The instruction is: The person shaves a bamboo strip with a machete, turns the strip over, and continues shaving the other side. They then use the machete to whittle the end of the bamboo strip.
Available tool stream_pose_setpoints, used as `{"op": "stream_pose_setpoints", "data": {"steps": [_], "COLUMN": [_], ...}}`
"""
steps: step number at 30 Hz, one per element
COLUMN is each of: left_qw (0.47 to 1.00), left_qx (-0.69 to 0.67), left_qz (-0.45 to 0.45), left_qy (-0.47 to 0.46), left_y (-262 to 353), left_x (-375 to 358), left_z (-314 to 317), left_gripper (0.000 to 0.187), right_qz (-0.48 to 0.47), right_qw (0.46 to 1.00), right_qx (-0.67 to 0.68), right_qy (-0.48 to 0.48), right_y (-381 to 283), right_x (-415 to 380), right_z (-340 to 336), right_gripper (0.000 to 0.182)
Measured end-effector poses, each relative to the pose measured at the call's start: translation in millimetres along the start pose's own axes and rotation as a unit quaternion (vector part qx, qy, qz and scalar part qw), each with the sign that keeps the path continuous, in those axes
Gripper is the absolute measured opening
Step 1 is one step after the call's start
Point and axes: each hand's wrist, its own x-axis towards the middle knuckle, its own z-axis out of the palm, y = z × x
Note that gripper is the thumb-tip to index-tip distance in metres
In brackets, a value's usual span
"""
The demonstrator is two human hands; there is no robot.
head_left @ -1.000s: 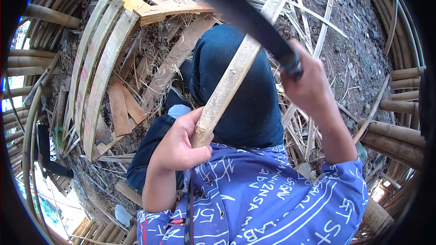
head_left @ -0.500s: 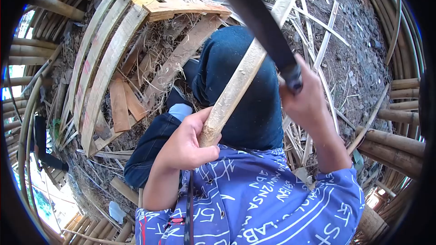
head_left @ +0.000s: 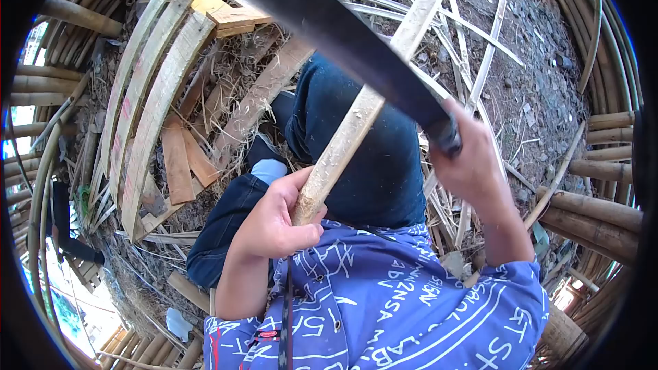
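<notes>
My left hand (head_left: 277, 216) is closed around the lower end of a long pale wooden strip (head_left: 339, 140), which slants up to the right across my thigh in dark jeans. A large dark-bladed machete (head_left: 343, 38) is in my right hand (head_left: 471, 157), its handle mostly hidden by my fingers. The blade points to the upper left and passes over the strip in the view, hiding part of it. Whether blade and strip touch, I cannot tell.
A slatted wooden crate (head_left: 156, 89) lies at the upper left, beside short boards (head_left: 177, 164) and curly shavings. Thin split strips (head_left: 488, 62) are strewn over the dirt at the upper right. Bamboo poles (head_left: 593, 212) line both sides. A person's dark-clothed limb shows at the far left.
The machete has swung to the left and its blade lies flatter, covering part of the crate. My right hand is slightly lower, and my left hand has shifted slightly left with the strip.
</notes>
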Motion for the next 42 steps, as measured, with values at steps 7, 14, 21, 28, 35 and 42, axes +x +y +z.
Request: {"op": "stream_pose_setpoints", "data": {"steps": [7,14,21,28,35,42], "left_qw": [1.000,0.999,1.000,1.000,1.000,1.000], "left_qx": [-0.001,-0.037,-0.017,-0.003,-0.023,-0.010], "left_qz": [0.005,0.014,0.014,0.004,-0.013,0.000], "left_qy": [0.006,0.006,0.016,0.015,0.015,0.023], "left_y": [-5.8,-17.1,-14.4,-8.9,-8.4,-6.4], "left_x": [-13.0,-20.7,-21.0,-23.9,-22.0,-19.9], "left_z": [-7.5,-8.3,-5.2,-8.6,-8.3,-5.2], "left_gripper": [0.036,0.035,0.035,0.035,0.036,0.036], "right_qz": [0.075,0.071,0.055,0.094,0.089,0.131], "right_qw": [0.997,0.997,0.998,0.995,0.995,0.988], "right_qx": [0.010,0.033,0.019,0.031,0.045,0.083], "right_qy": [0.031,0.013,0.019,0.011,0.013,0.000], "right_y": [5.1,-1.2,4.5,2.6,5.6,3.4], "right_x": [6.9,3.4,4.0,9.8,8.4,4.9], "right_z": [-12.6,-5.6,-11.1,-10.7,-10.3,-8.3], "right_gripper": [0.041,0.047,0.044,0.043,0.042,0.024]}}
